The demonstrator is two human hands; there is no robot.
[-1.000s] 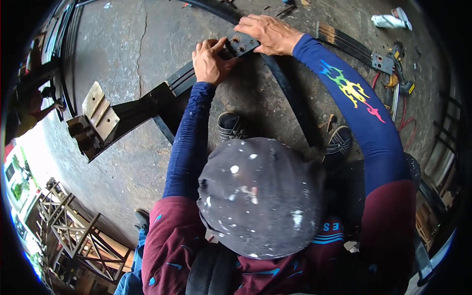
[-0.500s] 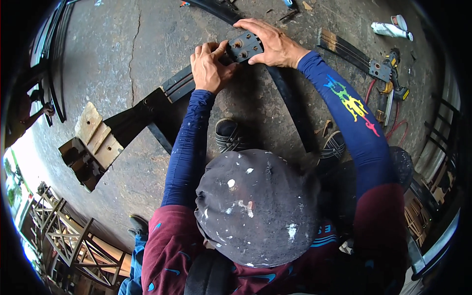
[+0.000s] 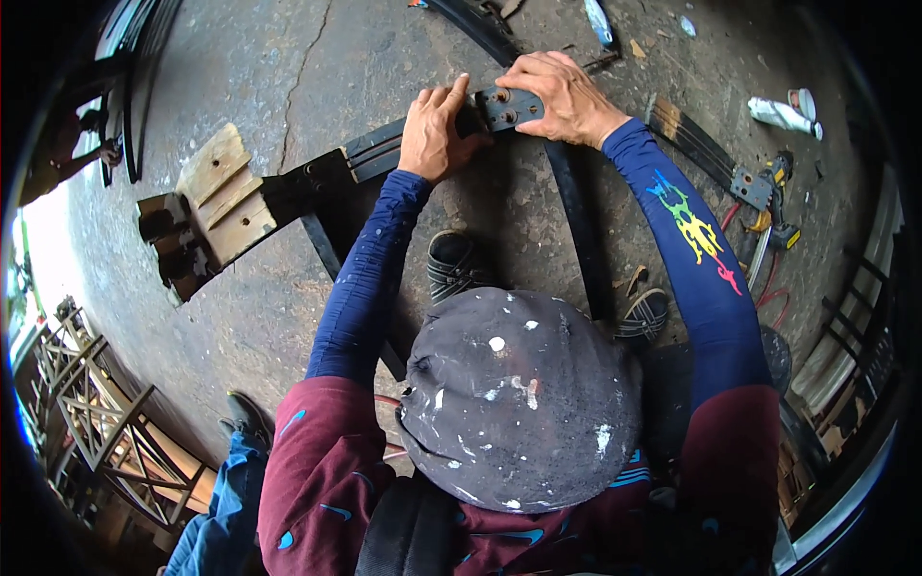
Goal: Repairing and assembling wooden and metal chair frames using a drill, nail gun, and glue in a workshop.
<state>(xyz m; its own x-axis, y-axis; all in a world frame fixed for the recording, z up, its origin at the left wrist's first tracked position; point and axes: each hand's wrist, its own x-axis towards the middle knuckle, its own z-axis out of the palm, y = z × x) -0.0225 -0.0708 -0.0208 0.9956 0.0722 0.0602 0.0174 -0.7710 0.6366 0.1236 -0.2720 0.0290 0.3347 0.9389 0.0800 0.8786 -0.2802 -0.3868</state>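
Observation:
A dark metal plate (image 3: 501,113) with bolts and holes lies at the end of a long dark bar (image 3: 373,152) with grooves along it. My right hand (image 3: 567,101) grips the plate's right part, fingers over the far edge and thumb at the near edge. My left hand (image 3: 434,134) is closed over the bar just left of the plate, its index finger pointing away from me; its thumb is partly hidden in shadow. At the bar's left end sits a pale wooden block (image 3: 226,192) with holes. Dark struts (image 3: 576,226) run from beneath the work.
To the right lie another grooved bar (image 3: 693,144) with a plate, a yellow-black cordless drill (image 3: 780,197) and a white bottle-like object (image 3: 780,115). Metal frames (image 3: 110,413) stand lower left. Another person's hand (image 3: 109,152) is at the far left; a jeans leg (image 3: 226,499) is at lower left.
The whole view has shifted, so the floor things sit farther right. My right fingers have drawn together over the plate's far edge, and my left index finger has straightened.

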